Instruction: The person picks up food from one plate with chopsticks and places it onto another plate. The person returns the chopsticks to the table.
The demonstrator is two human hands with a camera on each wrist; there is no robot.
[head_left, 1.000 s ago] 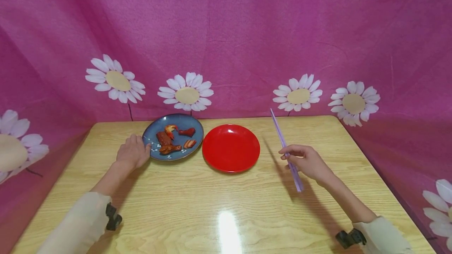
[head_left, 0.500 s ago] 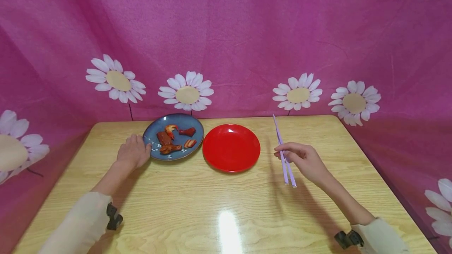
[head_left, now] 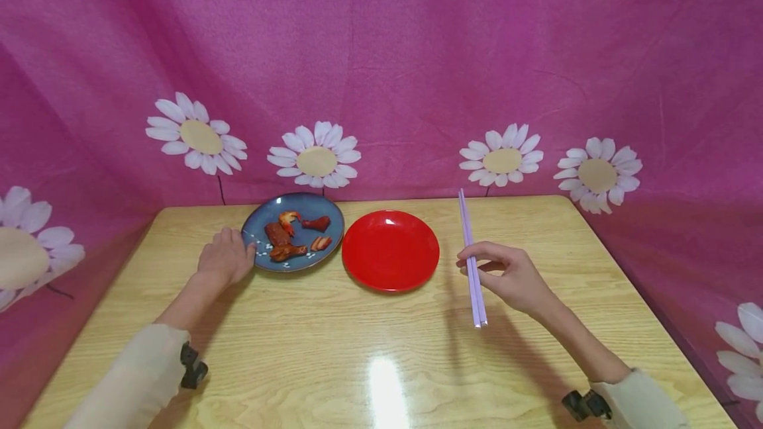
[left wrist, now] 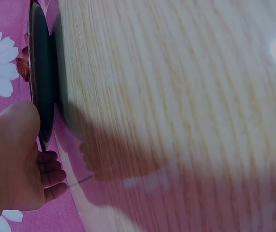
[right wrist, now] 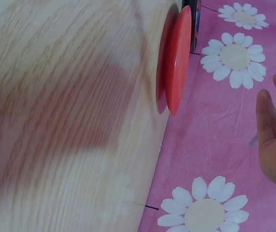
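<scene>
My left hand [head_left: 225, 258] holds the left rim of a dark blue plate [head_left: 326, 207], its thumb at the rim. In the left wrist view, the fingers [left wrist: 50, 178] curl by the plate's edge. On that plate lie a shrimp [head_left: 289, 218], a small drumstick [head_left: 316, 223], a brown slab of meat [head_left: 277, 234], a larger drumstick [head_left: 287, 252] and a small sliced piece [head_left: 320, 243]. My right hand [head_left: 515, 277] grips two purple chopsticks [head_left: 475, 283] above the table, right of the red plate [head_left: 390, 250]. The chopsticks lie close together. In the right wrist view they are mostly hidden.
The wooden table [head_left: 310, 343] has a bright glare spot near its front. A pink curtain [head_left: 405, 71] with white flowers hangs behind and at both sides. The red plate stands close against the blue plate's right side.
The chopsticks have swung from a slant through a crossed pose to nearly parallel, and my right hand has shifted slightly left. My left hand and both plates stay in place.
</scene>
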